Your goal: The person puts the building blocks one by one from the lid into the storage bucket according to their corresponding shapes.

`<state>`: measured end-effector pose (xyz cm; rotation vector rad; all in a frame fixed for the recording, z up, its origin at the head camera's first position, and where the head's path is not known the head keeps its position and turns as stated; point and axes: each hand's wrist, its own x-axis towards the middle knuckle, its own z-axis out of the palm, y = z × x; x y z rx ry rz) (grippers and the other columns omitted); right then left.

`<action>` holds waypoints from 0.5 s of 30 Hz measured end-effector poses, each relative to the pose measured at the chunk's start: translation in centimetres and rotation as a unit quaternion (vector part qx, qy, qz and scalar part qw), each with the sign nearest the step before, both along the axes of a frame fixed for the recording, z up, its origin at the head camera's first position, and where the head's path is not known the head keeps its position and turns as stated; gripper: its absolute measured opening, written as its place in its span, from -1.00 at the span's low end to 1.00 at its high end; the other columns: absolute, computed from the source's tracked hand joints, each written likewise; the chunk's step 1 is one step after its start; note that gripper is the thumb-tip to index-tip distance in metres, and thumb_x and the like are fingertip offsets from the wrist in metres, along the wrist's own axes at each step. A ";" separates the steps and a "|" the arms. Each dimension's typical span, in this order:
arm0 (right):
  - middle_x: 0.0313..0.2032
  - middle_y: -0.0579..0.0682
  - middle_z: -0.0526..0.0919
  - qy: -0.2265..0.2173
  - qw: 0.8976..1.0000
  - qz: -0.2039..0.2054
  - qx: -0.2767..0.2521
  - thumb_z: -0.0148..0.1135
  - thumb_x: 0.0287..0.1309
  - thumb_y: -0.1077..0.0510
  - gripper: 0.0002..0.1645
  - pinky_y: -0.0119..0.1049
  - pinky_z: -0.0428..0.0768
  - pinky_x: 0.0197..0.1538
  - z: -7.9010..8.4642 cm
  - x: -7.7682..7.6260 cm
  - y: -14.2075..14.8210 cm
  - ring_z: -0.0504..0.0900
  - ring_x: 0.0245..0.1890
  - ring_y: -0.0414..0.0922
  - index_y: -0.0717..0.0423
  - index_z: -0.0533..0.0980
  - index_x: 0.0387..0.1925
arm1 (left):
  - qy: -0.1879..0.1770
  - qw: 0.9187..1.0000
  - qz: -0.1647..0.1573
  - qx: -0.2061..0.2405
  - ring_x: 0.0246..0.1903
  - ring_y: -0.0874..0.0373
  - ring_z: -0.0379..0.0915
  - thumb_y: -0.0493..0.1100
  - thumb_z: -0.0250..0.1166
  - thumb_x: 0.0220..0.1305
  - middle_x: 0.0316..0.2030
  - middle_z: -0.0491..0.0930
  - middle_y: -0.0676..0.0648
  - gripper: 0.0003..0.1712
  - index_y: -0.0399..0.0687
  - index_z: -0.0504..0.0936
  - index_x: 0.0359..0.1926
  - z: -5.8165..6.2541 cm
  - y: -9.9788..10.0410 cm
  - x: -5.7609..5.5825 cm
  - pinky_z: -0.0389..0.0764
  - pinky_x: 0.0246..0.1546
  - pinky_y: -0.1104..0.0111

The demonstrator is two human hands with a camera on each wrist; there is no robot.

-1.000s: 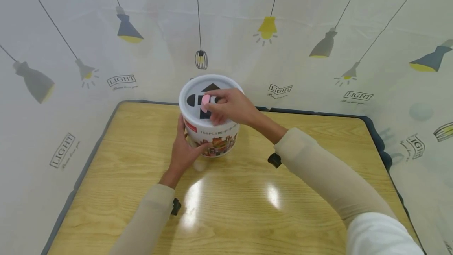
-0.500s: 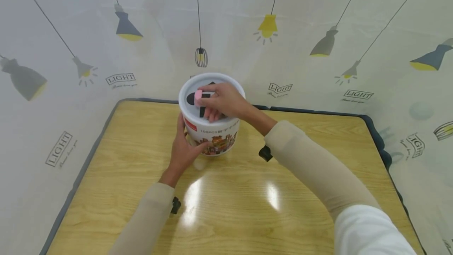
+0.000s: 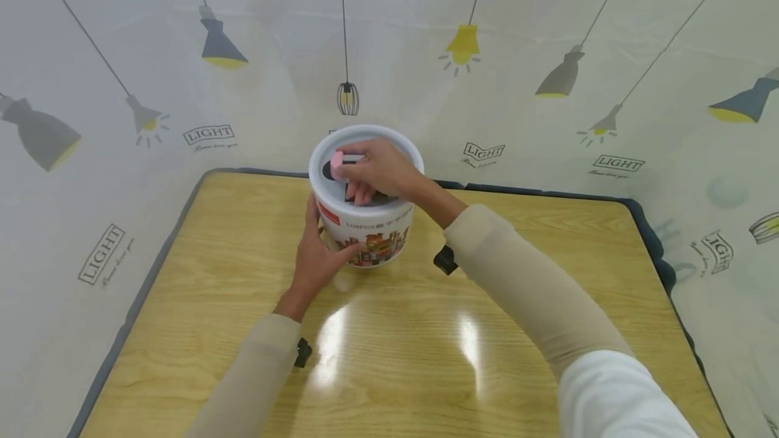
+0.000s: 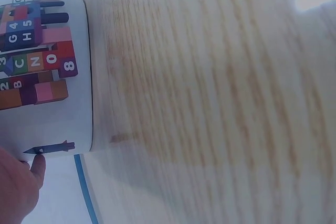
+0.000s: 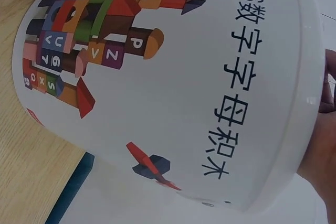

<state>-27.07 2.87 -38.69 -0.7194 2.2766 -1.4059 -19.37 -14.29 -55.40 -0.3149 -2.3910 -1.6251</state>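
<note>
A white bucket (image 3: pixel 359 218) printed with colourful letter and number blocks stands upright near the table's back edge. Its lid (image 3: pixel 331 189) has dark cut-out shapes, partly covered by my right hand (image 3: pixel 386 169). Thumb and forefinger of that hand pinch a small pink block (image 3: pixel 337 163) over the rounded dark cut-out at the lid's left; whether the block touches the lid, I cannot tell. My left hand (image 3: pixel 316 255) grips the bucket's left side, its thumb across the front. The right wrist view shows the bucket's printed side large, with part of the right hand (image 5: pixel 317 145) beyond the rim.
The wooden table (image 3: pixel 389 350) has a dark edging along its border. Directly behind the bucket hangs a pale wall covering (image 3: pixel 402 32) with printed lamps, which also runs along both sides.
My right hand has carried the pink block leftward and slightly back across the lid, from its middle to the rounded cut-out. My left hand keeps its hold on the bucket.
</note>
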 end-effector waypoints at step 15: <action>-0.55 0.14 0.67 -0.021 1.000 -0.007 -0.016 0.18 0.34 0.10 -0.45 0.27 0.65 -0.28 -0.4 -0.3 -0.9 0.63 -0.64 -0.01 0.10 0.39 0.32 | -0.002 1.000 0.001 -0.004 0.45 0.13 -0.01 0.09 0.58 -0.10 0.48 0.00 0.27 0.42 0.48 -0.32 0.52 -0.1 0.0 0.2 0.32 0.33 -0.07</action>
